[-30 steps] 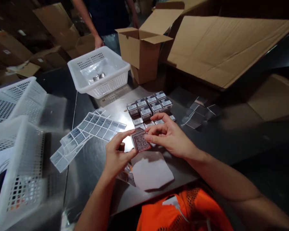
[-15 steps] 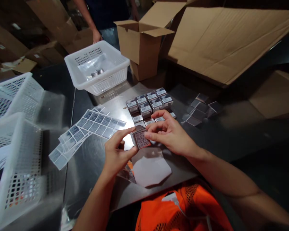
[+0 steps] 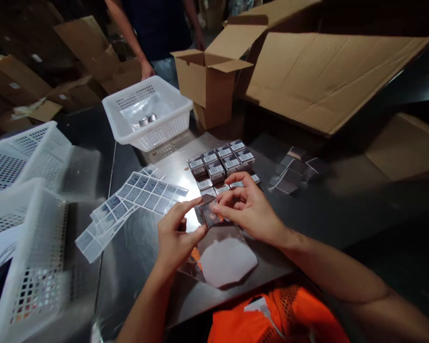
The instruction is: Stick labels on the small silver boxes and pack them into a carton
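Observation:
Both hands hold one small dark box [image 3: 209,213] above a steel table [image 3: 136,247]. My left hand [image 3: 175,233] pinches its left side with thumb and forefinger. My right hand [image 3: 248,207] grips its right side and top. Just beyond the hands stand several small boxes with white barcode labels [image 3: 221,164] in a tight group. Sheets of grey sticker labels [image 3: 143,193] lie fanned out to the left. A white paper piece [image 3: 227,262] lies on the table below the hands.
A white perforated basket [image 3: 148,114] with small metal items sits at the back, a person's hand [image 3: 146,70] beside it. An open cardboard box [image 3: 209,81] and a large flattened carton [image 3: 329,76] stand behind. More white baskets [image 3: 25,205] crowd the left. Flat folded packets [image 3: 296,166] lie right.
The small box has tilted in my hands, its patterned face turning away, and my right fingers have closed further over it. The view has shifted slightly.

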A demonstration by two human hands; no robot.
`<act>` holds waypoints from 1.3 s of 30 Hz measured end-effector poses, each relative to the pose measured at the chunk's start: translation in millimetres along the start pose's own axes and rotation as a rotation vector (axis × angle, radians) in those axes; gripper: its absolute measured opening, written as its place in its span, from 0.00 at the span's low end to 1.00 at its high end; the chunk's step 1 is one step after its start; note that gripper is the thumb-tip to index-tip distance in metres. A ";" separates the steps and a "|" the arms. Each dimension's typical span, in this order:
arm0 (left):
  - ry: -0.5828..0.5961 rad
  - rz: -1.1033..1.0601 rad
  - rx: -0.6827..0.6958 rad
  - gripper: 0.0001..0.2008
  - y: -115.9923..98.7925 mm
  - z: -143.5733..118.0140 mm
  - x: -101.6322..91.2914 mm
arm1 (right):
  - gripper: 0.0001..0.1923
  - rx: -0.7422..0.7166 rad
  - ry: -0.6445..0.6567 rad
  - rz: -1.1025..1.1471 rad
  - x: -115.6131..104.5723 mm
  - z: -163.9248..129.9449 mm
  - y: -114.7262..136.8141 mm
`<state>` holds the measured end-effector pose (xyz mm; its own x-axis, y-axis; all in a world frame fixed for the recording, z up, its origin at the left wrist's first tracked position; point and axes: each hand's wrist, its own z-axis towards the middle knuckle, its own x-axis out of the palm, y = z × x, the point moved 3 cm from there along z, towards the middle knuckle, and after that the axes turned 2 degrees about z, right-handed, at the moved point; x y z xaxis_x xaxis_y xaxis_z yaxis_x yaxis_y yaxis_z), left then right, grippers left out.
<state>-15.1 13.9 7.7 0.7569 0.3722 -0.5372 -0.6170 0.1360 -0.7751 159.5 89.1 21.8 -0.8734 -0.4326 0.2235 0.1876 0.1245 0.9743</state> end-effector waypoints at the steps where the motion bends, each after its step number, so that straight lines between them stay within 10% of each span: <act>1: -0.001 0.003 -0.001 0.23 0.2 -0.3 0.3 | 0.30 -0.013 -0.025 -0.012 -0.9 0.3 -1.7; 11: 0.119 -0.351 -0.005 0.27 -0.7 2.7 -8.0 | 0.41 0.249 0.292 0.266 3.3 14.7 -4.3; 18: -0.087 -0.336 -0.016 0.19 -14.4 7.9 -10.9 | 0.32 0.000 0.266 0.187 18.8 6.0 -13.3; 27: -0.034 -0.286 -0.032 0.23 -14.7 10.6 -11.4 | 0.34 -0.076 0.312 -0.010 23.1 -1.5 -8.4; 32: 0.055 -0.252 -0.149 0.24 -12.4 8.9 -13.2 | 0.27 -0.068 0.274 -0.225 -3.3 -20.7 -3.3; 39: -0.053 0.121 -0.190 0.20 -2.6 0.3 -25.8 | 0.23 -0.422 -0.040 -0.809 -83.8 -50.8 24.2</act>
<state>-33.1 4.2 23.7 0.6645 0.4234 -0.6158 -0.6470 -0.0865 -0.7576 260.1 83.0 28.0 -0.8233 -0.2136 -0.5258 -0.3471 -0.5434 0.7643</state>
